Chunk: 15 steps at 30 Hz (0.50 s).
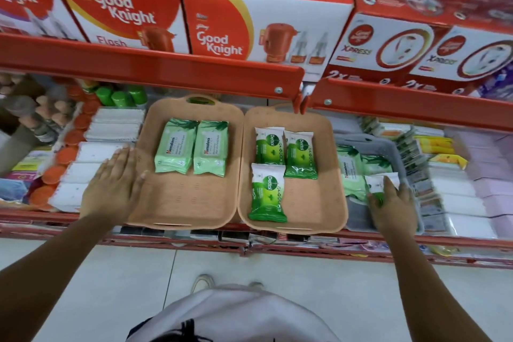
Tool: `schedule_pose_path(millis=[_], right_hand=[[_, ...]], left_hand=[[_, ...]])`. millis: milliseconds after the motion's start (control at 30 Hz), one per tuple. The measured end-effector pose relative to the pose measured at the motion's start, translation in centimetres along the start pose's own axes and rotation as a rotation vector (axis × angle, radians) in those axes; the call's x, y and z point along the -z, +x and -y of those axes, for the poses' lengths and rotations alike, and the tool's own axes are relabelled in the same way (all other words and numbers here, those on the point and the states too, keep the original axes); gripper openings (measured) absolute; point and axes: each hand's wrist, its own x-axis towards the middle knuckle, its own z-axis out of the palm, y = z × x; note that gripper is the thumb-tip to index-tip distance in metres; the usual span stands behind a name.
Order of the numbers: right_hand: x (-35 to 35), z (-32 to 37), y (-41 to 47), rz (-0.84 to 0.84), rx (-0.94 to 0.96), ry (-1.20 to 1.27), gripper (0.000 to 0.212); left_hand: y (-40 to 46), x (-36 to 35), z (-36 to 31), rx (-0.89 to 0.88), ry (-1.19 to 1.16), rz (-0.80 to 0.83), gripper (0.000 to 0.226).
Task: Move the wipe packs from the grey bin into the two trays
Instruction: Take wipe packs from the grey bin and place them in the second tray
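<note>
Two tan trays sit side by side on the shelf. The left tray point(180, 203) holds two pale green Himalaya wipe packs point(191, 146). The right tray point(313, 203) holds three dark green Dettol wipe packs point(268, 193). The grey bin point(374, 143) stands just right of the trays with pale green packs point(351, 172) inside. My right hand point(392, 208) is in the bin, its fingers closed around a white-and-green Dettol pack point(380, 183). My left hand point(115, 186) rests flat, fingers apart, on the left tray's left edge.
A red shelf rail point(155, 69) overhangs the trays, with red Good Knight boxes point(249, 22) above it. White packs point(86, 164) and orange lids point(66, 153) lie left of the trays, and stacked boxes point(458, 189) right of the bin. A tiled floor point(133, 286) lies below.
</note>
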Motion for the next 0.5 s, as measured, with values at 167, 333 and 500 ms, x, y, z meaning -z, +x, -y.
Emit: schedule_pose_path(millis=[167, 333, 500], right_hand=[[-0.4, -0.8, 1.1, 0.094, -0.01, -0.047, 0.063], [0.5, 0.0, 1.0, 0.013, 0.035, -0.03, 0.057], [2.4, 4.8, -0.8, -0.172, 0.218, 0.09, 0.052]], left_hand=[[0.0, -0.1, 0.2, 0.014, 0.021, -0.011, 0.072], [0.1, -0.4, 0.1, 0.008, 0.025, -0.03, 0.072], [0.2, -0.3, -0.2, 0.009, 0.01, -0.019, 0.074]])
